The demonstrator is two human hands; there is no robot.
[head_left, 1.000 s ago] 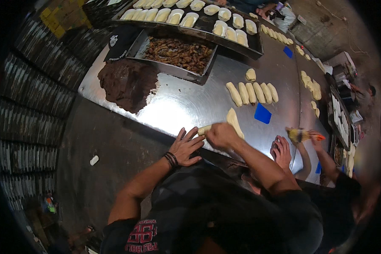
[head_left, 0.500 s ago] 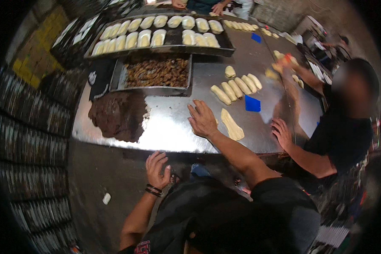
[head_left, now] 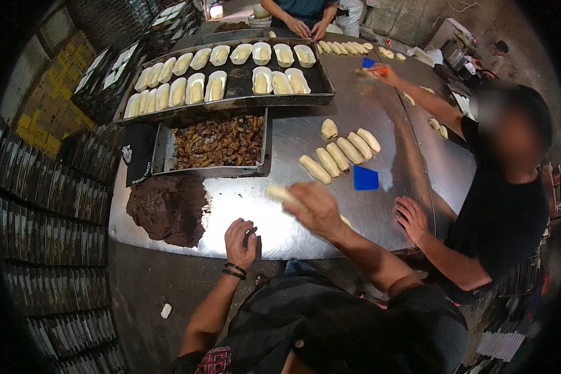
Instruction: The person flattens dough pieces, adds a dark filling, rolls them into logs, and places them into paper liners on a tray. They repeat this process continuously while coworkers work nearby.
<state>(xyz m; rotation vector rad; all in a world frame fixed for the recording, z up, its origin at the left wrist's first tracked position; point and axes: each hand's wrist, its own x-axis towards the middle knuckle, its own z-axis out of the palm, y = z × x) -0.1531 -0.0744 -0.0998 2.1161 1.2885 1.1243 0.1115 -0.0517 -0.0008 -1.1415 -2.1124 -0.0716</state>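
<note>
**Dough roll in hand, mid-carry above steel table**

Right hand [head_left: 315, 209]: fingers closed round a pale, elongated dough roll [head_left: 279, 194], held above the shiny steel table [head_left: 243, 206]. Left hand [head_left: 240, 240]: fingers curled, resting at the table's near edge, apparently holding nothing. Step, judged: carrying a shaped piece. Next calls for a steady set-down without squashing it.
</note>
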